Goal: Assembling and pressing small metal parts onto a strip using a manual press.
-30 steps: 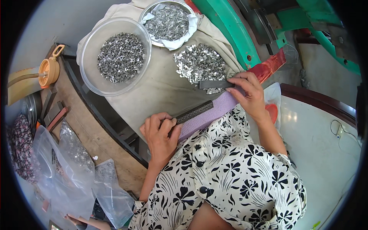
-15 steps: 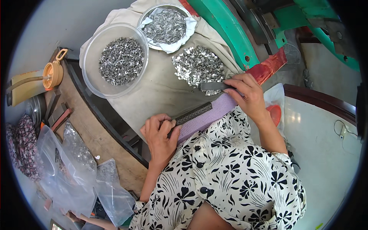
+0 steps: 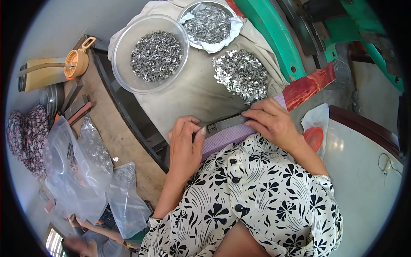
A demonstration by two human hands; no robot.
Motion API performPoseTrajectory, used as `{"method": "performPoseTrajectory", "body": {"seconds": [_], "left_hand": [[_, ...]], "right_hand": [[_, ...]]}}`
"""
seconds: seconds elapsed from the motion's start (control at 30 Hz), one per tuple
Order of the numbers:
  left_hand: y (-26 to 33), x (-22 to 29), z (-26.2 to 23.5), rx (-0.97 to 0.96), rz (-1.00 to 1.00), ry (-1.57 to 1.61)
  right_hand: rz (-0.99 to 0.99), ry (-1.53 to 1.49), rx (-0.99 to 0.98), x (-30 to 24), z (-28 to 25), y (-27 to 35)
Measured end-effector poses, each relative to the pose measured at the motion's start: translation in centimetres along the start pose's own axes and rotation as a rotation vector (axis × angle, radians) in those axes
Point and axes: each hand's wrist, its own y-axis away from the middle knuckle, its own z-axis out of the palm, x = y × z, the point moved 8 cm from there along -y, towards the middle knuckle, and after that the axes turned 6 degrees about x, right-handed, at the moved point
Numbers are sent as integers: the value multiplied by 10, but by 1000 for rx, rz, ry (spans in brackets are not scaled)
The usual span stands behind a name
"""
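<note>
My left hand is closed at the left end of a dark slotted bar, thumb up against it. A flat grey metal strip lies along the slotted bar and covers most of it. My right hand pinches the strip's right end. Both pieces rest by a purple checked pad at the edge near my body. Beyond the right hand sits a heap of small shiny metal pieces on a beige cloth.
A clear plastic bowl and a cloth-lined metal bowl hold small metal parts. Green machine frame stands at right. On the wooden bench at left are plastic bags and an orange-capped container. Another person is at lower left.
My right hand has brought the flat strip from over the metal heap down onto the slotted bar, hiding most of its slots. The view has shifted, moving the scene rightward and slightly up.
</note>
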Motion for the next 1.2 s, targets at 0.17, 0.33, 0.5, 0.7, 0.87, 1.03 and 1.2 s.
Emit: {"method": "performPoseTrajectory", "body": {"seconds": [0.17,0.33,0.5,0.7,0.87,1.03,1.2], "left_hand": [[-4,8,3,-41,-9,-107],[-6,11,4,-31,-8,-151],[-6,15,6,-25,12,-197],[-5,12,8,-53,-13,-205],[-3,12,6,-22,-41,-157],[3,13,10,-62,106,-163],[3,31,8,-66,339,-244]], "right_hand": [[-57,0,-48,-6,15,-4],[-65,-21,-52,-10,23,-7],[-43,-15,-85,-8,23,-3],[64,6,27,6,9,7],[116,21,96,16,8,23],[22,-119,145,23,10,33],[16,-73,83,16,8,30]]}}
